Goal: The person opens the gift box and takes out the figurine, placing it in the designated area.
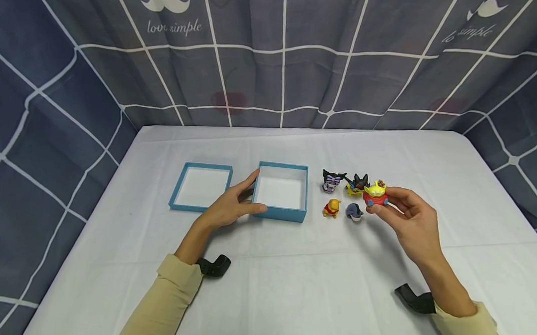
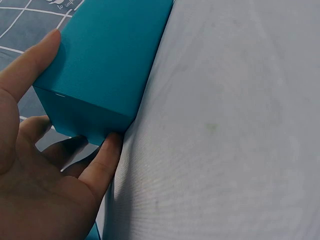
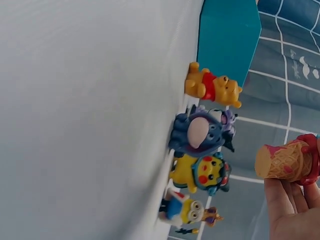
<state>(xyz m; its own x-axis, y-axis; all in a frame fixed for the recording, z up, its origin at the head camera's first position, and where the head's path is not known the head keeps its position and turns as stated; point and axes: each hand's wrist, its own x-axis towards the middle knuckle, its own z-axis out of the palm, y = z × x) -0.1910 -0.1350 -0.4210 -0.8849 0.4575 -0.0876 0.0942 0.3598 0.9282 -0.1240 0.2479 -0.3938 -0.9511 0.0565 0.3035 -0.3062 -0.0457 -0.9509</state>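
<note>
My left hand (image 1: 228,203) grips the near left corner of an open blue box (image 1: 280,214) with a white inside, the thumb on its front wall. In my right hand (image 1: 414,226) a small red toy figure (image 1: 375,198) is pinched off the table; its waffle-cone base (image 3: 282,162) shows in the right wrist view. Beside it stand a Winnie the Pooh figure (image 1: 331,208), an Eeyore figure (image 1: 354,211), a dark-hooded purple figure (image 1: 332,181) and a yellow Pikachu-like figure (image 1: 354,187). A crowned Minion figure (image 3: 185,207) is largely hidden behind the held toy in the head view.
Left of the box lies a shallow blue lid (image 1: 190,208), white inside up. A white cloth (image 1: 263,287) covers the table. Grey checked curtains (image 1: 249,81) hang behind and on both sides.
</note>
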